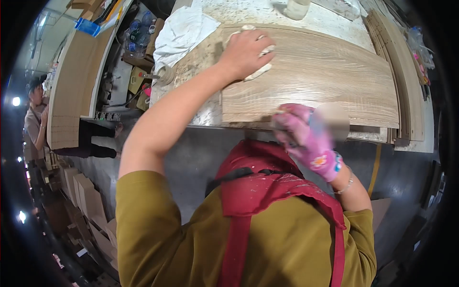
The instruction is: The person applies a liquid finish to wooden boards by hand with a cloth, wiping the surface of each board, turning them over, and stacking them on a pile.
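Observation:
A light wood-grain panel (330, 71) lies flat on the worktable. My bare left hand (246, 51) is closed on a crumpled white rag (259, 71) and presses it on the panel's left part. My right hand (306, 136), in a pink glove with a flower pattern, is at the panel's front edge with its fingers curled. What those fingers hold, if anything, is hidden. A blurred beige patch beside the glove cannot be made out.
A white cloth (184, 33) lies on the table's far left, near a small jar (165, 75). A container (297, 8) stands at the back. Boards (399, 71) are stacked at the right. Beyond the left aisle, a person (36, 117) stands by a long board (71, 91).

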The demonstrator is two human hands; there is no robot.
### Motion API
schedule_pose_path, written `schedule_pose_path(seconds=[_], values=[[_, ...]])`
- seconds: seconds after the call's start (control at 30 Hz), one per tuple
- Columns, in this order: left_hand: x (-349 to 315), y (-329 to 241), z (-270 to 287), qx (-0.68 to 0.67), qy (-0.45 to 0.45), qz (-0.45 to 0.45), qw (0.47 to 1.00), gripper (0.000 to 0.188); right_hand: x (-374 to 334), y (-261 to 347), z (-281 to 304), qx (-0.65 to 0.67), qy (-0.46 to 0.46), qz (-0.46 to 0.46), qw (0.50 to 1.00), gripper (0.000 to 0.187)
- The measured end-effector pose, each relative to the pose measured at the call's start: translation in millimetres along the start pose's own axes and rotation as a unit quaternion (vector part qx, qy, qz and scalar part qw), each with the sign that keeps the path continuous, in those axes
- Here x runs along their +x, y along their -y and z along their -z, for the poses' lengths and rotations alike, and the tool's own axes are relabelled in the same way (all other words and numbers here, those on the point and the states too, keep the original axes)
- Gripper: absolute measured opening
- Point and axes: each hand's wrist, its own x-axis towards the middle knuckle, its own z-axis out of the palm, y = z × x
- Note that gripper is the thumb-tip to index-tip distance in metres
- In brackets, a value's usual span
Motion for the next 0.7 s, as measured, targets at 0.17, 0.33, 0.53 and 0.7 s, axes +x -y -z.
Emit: schedule_pose_path(seconds=[0.17, 0.33, 0.53, 0.7], values=[[-12.8, 5.6, -2.0, 0.011, -0.019, 0.031, 0.999, 0.03, 31.0, 44.2, -61.3, -0.027, 0.02, 0.095, 0.995, 0.026], [-13.5, 2.9, -1.8, 0.0, -0.014, 0.032, 0.999, 0.032, 32.2, 53.2, -82.5, -0.06, 0.058, 0.101, 0.991, 0.035], [-11.1, 2.2, 3.1, -0.001, -0.008, 0.038, 0.999, 0.034, -8.5, 27.3, -48.5, -0.166, 0.048, 0.026, 0.985, 0.035], [-7.0, 5.5, -3.8, 0.008, -0.015, 0.014, 1.0, 0.032, 8.4, 41.9, -63.5, -0.078, 0.027, 0.098, 0.992, 0.029]])
